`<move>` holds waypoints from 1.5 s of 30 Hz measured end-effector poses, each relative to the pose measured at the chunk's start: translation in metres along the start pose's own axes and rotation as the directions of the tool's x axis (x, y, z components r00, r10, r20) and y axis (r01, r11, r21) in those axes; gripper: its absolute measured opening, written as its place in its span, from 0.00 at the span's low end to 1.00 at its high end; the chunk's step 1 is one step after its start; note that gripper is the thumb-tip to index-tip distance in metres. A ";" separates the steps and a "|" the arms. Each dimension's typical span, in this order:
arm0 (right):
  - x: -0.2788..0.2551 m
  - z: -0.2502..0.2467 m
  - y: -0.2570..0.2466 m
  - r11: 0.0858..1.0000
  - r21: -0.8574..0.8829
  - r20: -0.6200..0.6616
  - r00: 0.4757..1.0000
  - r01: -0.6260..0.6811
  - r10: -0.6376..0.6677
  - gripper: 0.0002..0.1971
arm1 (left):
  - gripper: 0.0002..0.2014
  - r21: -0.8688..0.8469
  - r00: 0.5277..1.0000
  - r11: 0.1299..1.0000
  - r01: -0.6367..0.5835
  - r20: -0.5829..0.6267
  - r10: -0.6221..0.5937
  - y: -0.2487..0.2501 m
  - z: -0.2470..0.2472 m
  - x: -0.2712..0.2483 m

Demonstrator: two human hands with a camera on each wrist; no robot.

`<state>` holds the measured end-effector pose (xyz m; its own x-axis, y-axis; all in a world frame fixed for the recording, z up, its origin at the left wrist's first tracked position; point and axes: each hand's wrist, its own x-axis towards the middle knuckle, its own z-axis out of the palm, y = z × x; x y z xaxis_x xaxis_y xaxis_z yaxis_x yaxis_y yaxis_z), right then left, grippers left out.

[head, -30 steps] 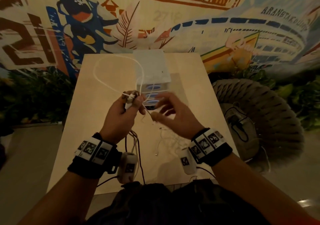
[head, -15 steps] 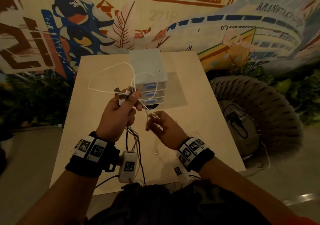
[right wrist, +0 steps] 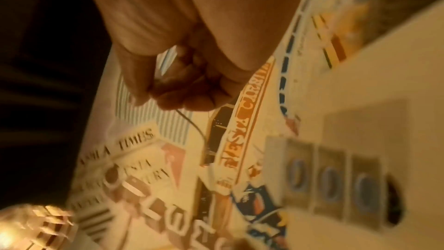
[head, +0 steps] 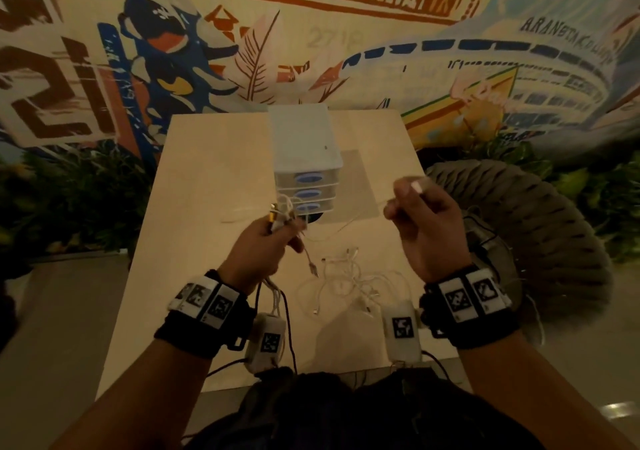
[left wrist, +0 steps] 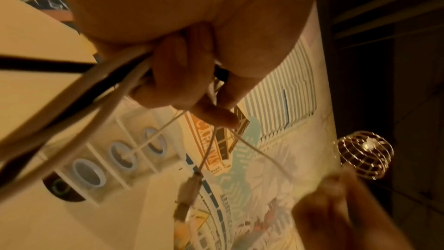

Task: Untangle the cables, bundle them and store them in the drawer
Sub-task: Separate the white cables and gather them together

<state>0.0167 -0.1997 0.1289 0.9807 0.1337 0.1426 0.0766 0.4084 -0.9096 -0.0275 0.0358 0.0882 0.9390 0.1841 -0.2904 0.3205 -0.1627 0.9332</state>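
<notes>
Head view: left hand grips a bundle of cables above the counter. Right hand, at 3 o'clock from it, pinches one thin white cable. Loose cables lie on the counter at 6 o'clock from the drawer unit.

Left wrist view: fingers curl round several cables.

Right wrist view: fingers close on the thin cable.
</notes>
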 end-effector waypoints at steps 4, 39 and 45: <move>0.014 0.027 -0.008 0.982 -0.157 0.183 0.980 0.106 -0.076 0.13 | 0.12 0.179 0.975 0.984 -0.010 0.219 -0.030 0.003 0.009 -0.008; -0.010 0.073 0.053 0.621 -0.749 0.466 0.849 0.229 0.248 0.16 | 0.22 0.364 0.972 0.924 0.119 0.147 -0.183 0.042 -0.040 -0.016; -0.005 0.063 0.056 0.627 -0.772 0.373 0.874 0.105 0.313 0.22 | 0.13 0.298 0.945 0.944 0.142 0.242 -0.218 0.043 -0.045 -0.021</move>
<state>0.0048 -0.1208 0.1022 0.8139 0.5809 -0.0143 0.2900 -0.4273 -0.8563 -0.0386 0.0686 0.1440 0.8479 -0.0245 -0.5296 0.4729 -0.4168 0.7763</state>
